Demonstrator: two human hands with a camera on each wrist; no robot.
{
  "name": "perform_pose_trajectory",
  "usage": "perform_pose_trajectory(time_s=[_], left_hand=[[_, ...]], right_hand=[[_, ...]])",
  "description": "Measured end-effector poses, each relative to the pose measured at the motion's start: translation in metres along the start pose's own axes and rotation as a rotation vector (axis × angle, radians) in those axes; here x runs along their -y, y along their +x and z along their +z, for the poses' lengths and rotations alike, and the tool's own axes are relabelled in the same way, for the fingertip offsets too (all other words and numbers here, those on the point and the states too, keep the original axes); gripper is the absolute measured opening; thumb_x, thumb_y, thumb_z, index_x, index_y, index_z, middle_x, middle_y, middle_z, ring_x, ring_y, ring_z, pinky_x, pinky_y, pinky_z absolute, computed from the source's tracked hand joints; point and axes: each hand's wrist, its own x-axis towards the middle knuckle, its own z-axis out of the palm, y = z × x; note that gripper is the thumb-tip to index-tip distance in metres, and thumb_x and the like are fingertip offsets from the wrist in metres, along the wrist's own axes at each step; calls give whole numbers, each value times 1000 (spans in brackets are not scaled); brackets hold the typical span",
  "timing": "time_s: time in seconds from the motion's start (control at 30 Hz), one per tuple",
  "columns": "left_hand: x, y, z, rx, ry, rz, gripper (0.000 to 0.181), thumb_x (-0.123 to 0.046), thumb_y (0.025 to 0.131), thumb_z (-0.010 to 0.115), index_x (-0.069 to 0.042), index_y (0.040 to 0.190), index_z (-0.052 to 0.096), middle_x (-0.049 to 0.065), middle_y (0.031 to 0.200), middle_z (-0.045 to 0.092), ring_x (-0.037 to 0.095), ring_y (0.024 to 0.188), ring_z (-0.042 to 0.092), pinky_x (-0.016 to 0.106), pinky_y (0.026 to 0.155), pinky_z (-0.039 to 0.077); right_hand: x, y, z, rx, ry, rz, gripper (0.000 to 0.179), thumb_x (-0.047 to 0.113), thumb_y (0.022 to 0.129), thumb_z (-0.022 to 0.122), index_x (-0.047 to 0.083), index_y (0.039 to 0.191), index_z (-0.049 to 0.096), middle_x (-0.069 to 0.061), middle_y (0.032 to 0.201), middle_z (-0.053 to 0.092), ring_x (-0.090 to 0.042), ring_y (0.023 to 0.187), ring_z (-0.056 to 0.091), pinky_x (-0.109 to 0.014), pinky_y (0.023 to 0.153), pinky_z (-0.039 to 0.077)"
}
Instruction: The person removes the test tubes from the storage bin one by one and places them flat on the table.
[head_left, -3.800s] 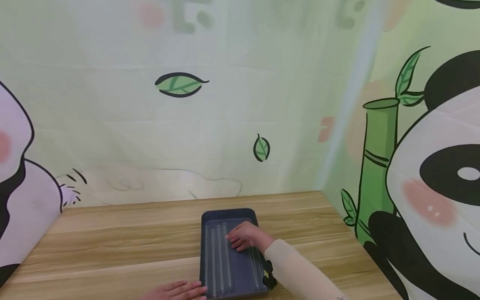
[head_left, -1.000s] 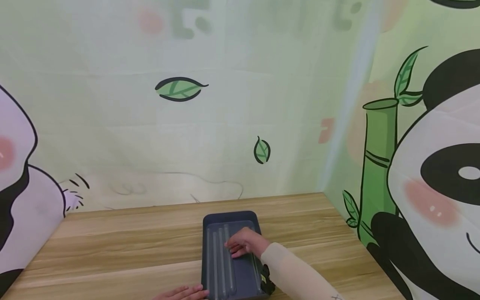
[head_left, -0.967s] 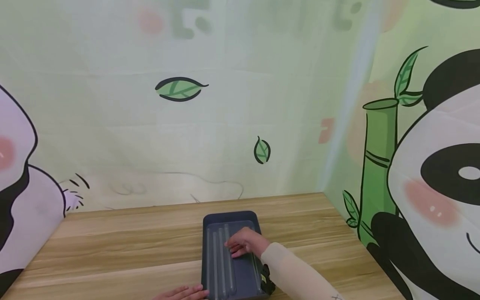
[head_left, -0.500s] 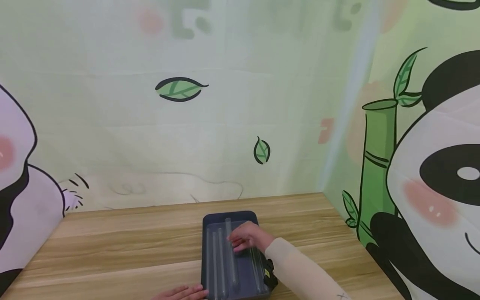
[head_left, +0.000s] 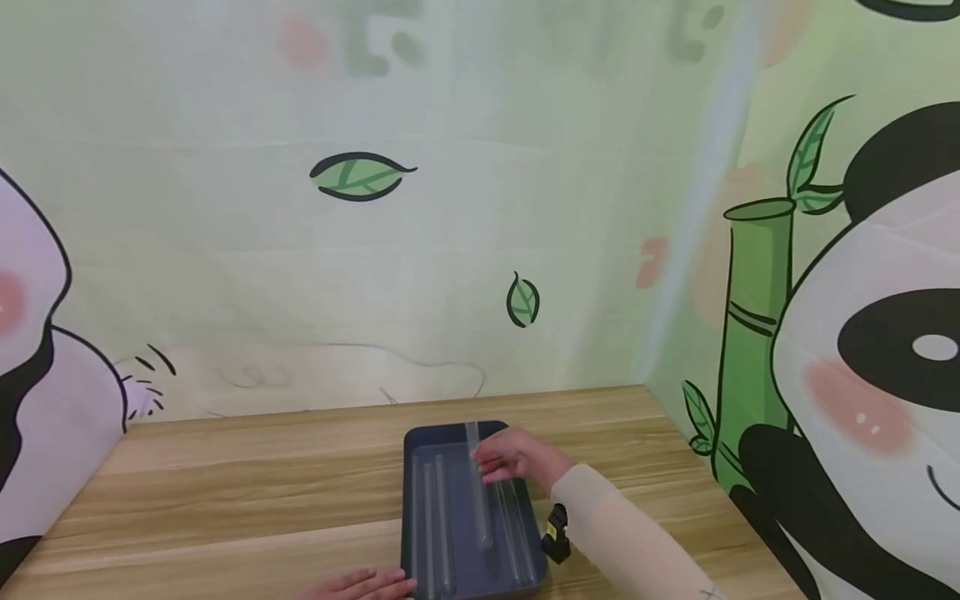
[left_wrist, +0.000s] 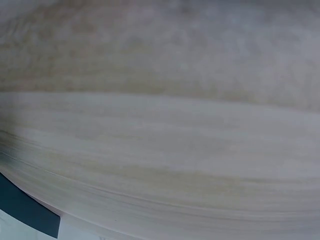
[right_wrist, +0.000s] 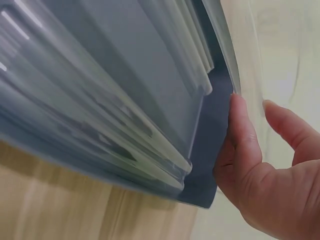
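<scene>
A dark blue tray (head_left: 407, 500) sits on the table in the head view. My right hand (head_left: 521, 457) pinches a clear glass-like test tube (head_left: 480, 510) between thumb and fingers near its far end, holding it raised and slanting over the tray's middle. In the right wrist view the thumb and index finger of that hand (right_wrist: 265, 170) flank the see-through tube. More clear tubes (head_left: 429, 525) lie side by side along the tray's left. A smaller group (head_left: 513, 537) lies along its right. My left hand (head_left: 363, 585) rests with straight fingers against the tray's near left edge.
Wood-grain table (head_left: 262, 483) surrounds the tray. Behind it hangs a pale green printed cloth wall (head_left: 225, 250), and a panda-print panel (head_left: 757, 333) stands on the right. The left wrist view holds mostly blurred tabletop (left_wrist: 160, 140).
My right hand has taken a tube out of the left group, lifted it and carried it rightward over the tray's middle. The left hand stays at the tray's edge.
</scene>
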Motion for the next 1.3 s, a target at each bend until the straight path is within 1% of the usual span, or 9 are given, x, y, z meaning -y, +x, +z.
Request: perform_pose_trajectory(time_s=[0.1, 0.27, 0.47, 0.6, 0.7, 0.8, 0.9, 1.07, 1.3], left_hand=[[0, -1, 0, 4, -3, 2, 57, -37, 112, 22, -9, 163, 25, 7, 172, 18, 20, 163, 12, 33, 133, 6], [1, -1, 0, -5, 1, 1, 57, -37, 112, 23, -10, 162, 27, 7, 172, 19, 20, 162, 13, 33, 133, 8], [1, -1, 2, -32, 4, 4, 56, -38, 112, 26, -11, 161, 31, 6, 170, 25, 20, 162, 17, 34, 133, 9], [1, -1, 1, -24, -3, 4, 56, -37, 112, 26, -12, 161, 30, 5, 170, 25, 20, 162, 17, 34, 133, 9], [2, -1, 0, -15, -15, 0, 56, -37, 112, 25, -13, 162, 29, 5, 171, 24, 19, 161, 17, 34, 133, 9], [2, -1, 1, -26, -10, 2, 56, -38, 112, 26, -13, 161, 31, 5, 170, 26, 19, 161, 18, 34, 133, 9], [1, -2, 1, -35, -7, 2, 56, -39, 112, 27, -13, 160, 33, 6, 170, 26, 20, 161, 18, 34, 133, 10], [1, -3, 2, -23, -4, 4, 56, -38, 112, 26, -12, 161, 31, 6, 171, 24, 20, 162, 16, 35, 133, 8], [1, -3, 1, -21, -16, 3, 56, -38, 112, 26, -13, 161, 31, 6, 171, 25, 20, 162, 17, 35, 133, 8]], right_hand=[[3, 1, -5, 10, 13, 13, 29, 2, 97, 62, -11, 122, 64, -4, 85, 59, -13, 74, 59, -21, 65, 61], [7, -2, -11, 12, 19, 22, 27, 4, 98, 63, -10, 121, 65, -3, 83, 59, -13, 74, 60, -22, 66, 61], [10, -10, -19, 48, 14, -3, 32, 5, 100, 59, -13, 127, 60, -4, 88, 59, -13, 78, 59, -24, 71, 62], [9, -15, -27, 65, 14, -24, 31, 5, 100, 59, -12, 126, 58, -4, 90, 58, -13, 80, 59, -24, 73, 62], [7, -18, -34, 71, 17, -29, 30, 5, 100, 59, -10, 125, 58, -4, 90, 58, -12, 79, 59, -23, 72, 62], [4, -19, -41, 70, 19, -30, 32, 5, 101, 58, -10, 128, 56, -4, 91, 58, -12, 78, 60, -21, 69, 61], [1, -21, -49, 60, 23, -28, 37, 5, 101, 56, -12, 135, 53, -3, 89, 60, -11, 77, 61, -19, 66, 61], [-2, -24, -62, 49, 22, -20, 47, 6, 102, 54, -12, 145, 45, -1, 88, 62, -9, 77, 62, -19, 67, 61], [-3, -29, -75, 33, 17, -9, 48, 4, 102, 53, -11, 146, 44, -2, 91, 62, -9, 78, 62, -19, 67, 61]])
